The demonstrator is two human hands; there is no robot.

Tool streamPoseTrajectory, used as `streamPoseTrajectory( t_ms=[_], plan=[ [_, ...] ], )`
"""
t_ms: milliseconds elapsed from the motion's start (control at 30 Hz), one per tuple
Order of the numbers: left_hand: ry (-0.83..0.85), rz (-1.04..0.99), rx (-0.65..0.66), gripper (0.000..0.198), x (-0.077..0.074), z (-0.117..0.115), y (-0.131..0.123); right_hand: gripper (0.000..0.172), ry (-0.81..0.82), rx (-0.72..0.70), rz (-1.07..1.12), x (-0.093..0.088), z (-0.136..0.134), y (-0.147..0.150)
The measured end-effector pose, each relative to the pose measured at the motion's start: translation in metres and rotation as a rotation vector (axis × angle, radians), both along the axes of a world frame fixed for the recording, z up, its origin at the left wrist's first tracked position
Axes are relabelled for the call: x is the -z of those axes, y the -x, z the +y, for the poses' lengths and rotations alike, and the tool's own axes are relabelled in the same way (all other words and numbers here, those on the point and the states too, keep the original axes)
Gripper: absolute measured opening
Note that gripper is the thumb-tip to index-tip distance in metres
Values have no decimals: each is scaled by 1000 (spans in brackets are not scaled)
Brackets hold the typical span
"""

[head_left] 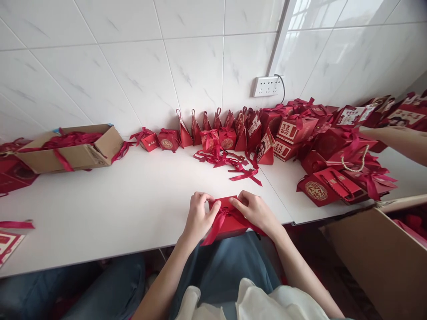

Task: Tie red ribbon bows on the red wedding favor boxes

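Observation:
A red gift box (233, 229) with a dark red ribbon (219, 224) tied at its top sits at the table's front edge, close to my lap. From the left, my left hand (202, 212) grips the box's upper edge, thumb on the top and fingers curled behind. My right hand (255, 210) holds the opposite side the same way, its thumb near the ribbon's knot. Ribbon tails hang down the near face of the box. Both hands' fingertips are partly hidden behind it.
Loose ribbons (236, 164) lie beyond my hands, before a row of red gift boxes (185, 131). Stacked boxes (296, 129) crowd the right. A cardboard box (70, 155) of ribbons stands left. Another person's arm (400, 138) reaches in at right; someone's jeans (110, 284) show lower left.

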State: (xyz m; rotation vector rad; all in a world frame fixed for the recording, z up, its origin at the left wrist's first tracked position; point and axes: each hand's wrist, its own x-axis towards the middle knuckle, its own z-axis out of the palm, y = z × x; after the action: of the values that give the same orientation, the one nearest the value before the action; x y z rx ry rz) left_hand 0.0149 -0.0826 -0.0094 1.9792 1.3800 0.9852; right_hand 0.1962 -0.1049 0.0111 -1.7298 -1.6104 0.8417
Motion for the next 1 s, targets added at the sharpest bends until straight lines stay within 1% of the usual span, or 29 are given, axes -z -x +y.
streamPoseTrajectory(
  t_ms=[100,167,233,333,433,567,700,767,933,1000],
  plan=[
    [-51,12,-47,18,1,-6,-2,40,-28,24,51,9,-5,5],
    [-96,2,-96,18,3,-13,-3,39,-79,60,135,16,-10,8],
    [-99,-37,-143,19,6,-20,-5,38,-140,103,229,22,-16,13],
    [6,-128,-176,22,10,-27,-8,35,-215,170,306,27,-21,20],
    [130,-211,-203,25,13,-32,-10,34,-262,189,340,31,-23,23],
    [223,-287,-221,27,14,-35,-11,36,-244,173,424,36,-21,21],
    [254,-294,-246,27,13,-39,-11,40,-191,206,575,40,-21,19],
    [246,-290,-256,26,14,-41,-11,42,-171,217,641,42,-23,20],
    [150,-275,-271,21,18,-42,-12,42,-175,231,763,53,-23,21],
    [162,-281,-247,22,20,-40,-11,42,-124,218,778,54,-20,16]
  ],
)
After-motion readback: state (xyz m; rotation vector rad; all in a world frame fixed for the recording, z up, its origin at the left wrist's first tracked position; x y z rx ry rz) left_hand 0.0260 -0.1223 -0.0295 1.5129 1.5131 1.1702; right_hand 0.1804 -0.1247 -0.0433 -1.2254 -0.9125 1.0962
